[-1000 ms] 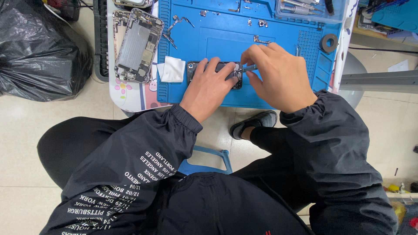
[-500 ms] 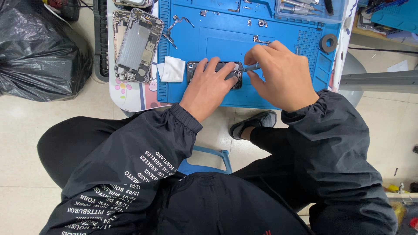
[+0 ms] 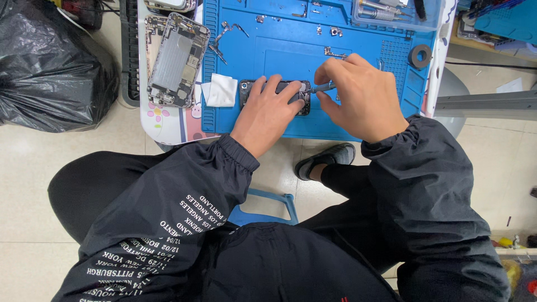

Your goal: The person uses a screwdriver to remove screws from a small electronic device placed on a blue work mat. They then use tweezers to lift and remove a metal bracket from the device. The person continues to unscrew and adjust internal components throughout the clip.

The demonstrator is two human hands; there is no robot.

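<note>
A small dark phone body (image 3: 246, 92) lies on the blue work mat (image 3: 358, 67) near its front edge. My left hand (image 3: 267, 112) presses flat on it, fingers spread over its top. My right hand (image 3: 361, 98) grips a thin screwdriver (image 3: 321, 87) whose tip touches the phone's right end. Most of the phone is hidden under my left hand.
An opened phone shell (image 3: 178, 59) lies left of the mat, with a folded white cloth (image 3: 221, 90) beside it. Small screws and brackets (image 3: 334, 53) dot the mat. A tape roll (image 3: 419, 56) sits at the right, a tool tray (image 3: 391, 11) at the back, a black bag (image 3: 50, 67) on the floor.
Both hands stay on the phone. The right hand has shifted very slightly with the screwdriver; nothing else moved.
</note>
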